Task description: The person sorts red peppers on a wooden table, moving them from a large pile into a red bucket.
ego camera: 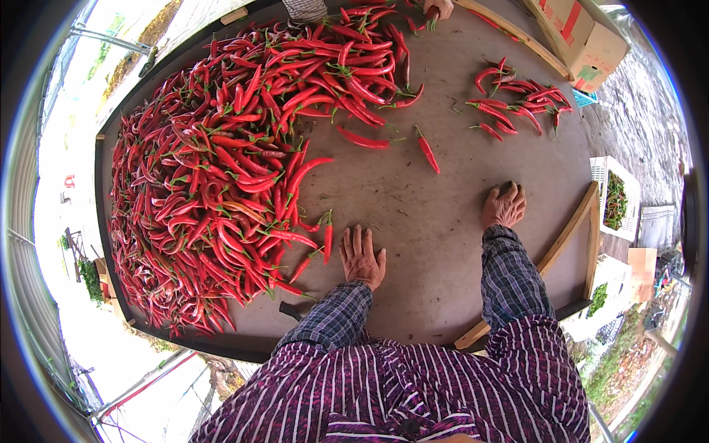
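A large heap of red chili peppers (221, 183) covers the left part of a brown tabletop (421, 266). My left hand (363, 259) lies palm down beside the heap's right edge, holding nothing, its thumb spread. Close to its fingertips is a single red chili (328, 238) with a green stem. Farther right, my right hand (504, 206) rests on the table with bent fingers apart and no chili visible in it; its palm is hidden. Beyond it lies a small group of red chilies (520, 102). One loose chili (427, 150) is on the surface between group and heap.
Across the table, another person's hand (437, 8) grips chilies. Wooden strips (568, 230) edge the right corner. A cardboard box (592, 50) stands at the far right. Beyond the right edge, a white crate (631, 194) holds green and reddish peppers. A dark object (290, 310) lies near my left sleeve.
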Demonstrator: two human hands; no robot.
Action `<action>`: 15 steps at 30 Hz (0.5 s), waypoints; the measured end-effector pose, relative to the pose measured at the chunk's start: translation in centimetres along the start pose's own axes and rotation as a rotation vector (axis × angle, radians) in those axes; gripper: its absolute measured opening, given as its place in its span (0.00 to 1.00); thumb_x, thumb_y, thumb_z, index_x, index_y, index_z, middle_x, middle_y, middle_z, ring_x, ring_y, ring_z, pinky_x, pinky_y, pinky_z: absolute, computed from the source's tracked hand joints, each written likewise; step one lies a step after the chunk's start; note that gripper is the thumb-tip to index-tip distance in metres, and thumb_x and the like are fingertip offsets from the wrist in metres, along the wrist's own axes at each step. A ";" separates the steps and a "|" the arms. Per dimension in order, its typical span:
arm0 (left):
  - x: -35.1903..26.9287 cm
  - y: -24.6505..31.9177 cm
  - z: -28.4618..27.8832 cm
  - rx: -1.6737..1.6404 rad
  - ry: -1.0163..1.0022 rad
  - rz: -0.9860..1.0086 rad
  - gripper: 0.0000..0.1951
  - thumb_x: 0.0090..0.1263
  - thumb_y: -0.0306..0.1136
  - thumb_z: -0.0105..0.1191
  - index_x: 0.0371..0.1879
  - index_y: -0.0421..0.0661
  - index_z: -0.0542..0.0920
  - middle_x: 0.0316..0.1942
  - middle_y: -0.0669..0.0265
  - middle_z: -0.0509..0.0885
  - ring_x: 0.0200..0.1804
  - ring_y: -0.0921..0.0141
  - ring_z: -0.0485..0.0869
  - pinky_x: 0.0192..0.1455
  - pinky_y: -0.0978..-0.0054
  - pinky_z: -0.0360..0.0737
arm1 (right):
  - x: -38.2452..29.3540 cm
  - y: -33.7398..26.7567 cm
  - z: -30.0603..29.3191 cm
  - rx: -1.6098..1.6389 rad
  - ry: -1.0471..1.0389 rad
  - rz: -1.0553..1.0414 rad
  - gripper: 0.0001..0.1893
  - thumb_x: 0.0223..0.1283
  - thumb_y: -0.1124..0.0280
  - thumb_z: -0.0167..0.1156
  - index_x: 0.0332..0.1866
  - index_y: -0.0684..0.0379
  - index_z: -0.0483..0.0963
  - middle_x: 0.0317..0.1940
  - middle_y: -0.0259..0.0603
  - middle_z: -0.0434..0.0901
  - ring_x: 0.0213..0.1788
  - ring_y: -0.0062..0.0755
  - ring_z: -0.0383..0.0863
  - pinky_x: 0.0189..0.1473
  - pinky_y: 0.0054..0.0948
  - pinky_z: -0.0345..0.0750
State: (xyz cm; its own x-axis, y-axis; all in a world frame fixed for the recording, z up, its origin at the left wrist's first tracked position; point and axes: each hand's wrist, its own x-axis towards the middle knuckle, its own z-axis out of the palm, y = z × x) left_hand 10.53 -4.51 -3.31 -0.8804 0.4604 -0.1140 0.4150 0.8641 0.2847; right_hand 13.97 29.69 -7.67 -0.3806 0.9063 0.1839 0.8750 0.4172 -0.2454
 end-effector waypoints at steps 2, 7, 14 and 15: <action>0.0 0.0 0.0 0.002 -0.008 -0.003 0.31 0.65 0.46 0.52 0.65 0.42 0.66 0.71 0.52 0.58 0.74 0.48 0.51 0.73 0.45 0.51 | 0.0 0.1 -0.1 0.002 -0.014 0.012 0.29 0.57 0.54 0.57 0.63 0.53 0.66 0.67 0.42 0.63 0.70 0.46 0.57 0.70 0.46 0.53; 0.4 -0.4 -0.4 0.001 0.045 0.099 0.30 0.64 0.42 0.55 0.64 0.42 0.67 0.69 0.50 0.61 0.71 0.46 0.55 0.71 0.44 0.53 | 0.2 -0.3 -0.1 -0.013 -0.051 0.026 0.29 0.59 0.53 0.56 0.64 0.53 0.65 0.68 0.43 0.61 0.71 0.46 0.55 0.70 0.46 0.52; 20.0 5.1 -9.2 -0.231 0.522 0.390 0.16 0.65 0.34 0.55 0.50 0.43 0.77 0.45 0.55 0.80 0.50 0.54 0.75 0.56 0.56 0.70 | -0.1 -0.4 -0.8 0.033 -0.092 0.050 0.29 0.57 0.56 0.58 0.63 0.55 0.65 0.67 0.45 0.61 0.71 0.47 0.55 0.71 0.47 0.50; 23.2 5.7 -9.9 -0.220 0.555 0.439 0.13 0.66 0.34 0.55 0.47 0.43 0.78 0.42 0.57 0.81 0.49 0.56 0.76 0.56 0.58 0.71 | 0.0 -0.4 -0.9 0.037 -0.091 0.043 0.29 0.57 0.56 0.58 0.63 0.55 0.65 0.68 0.45 0.61 0.71 0.47 0.55 0.71 0.47 0.50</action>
State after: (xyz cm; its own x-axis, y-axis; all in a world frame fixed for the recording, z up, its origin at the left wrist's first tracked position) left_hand -9.76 9.09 5.09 -0.6551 0.5332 0.5353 0.7510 0.5368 0.3845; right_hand 13.87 29.43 -6.71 -0.3698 0.9252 0.0853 0.8802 0.3782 -0.2867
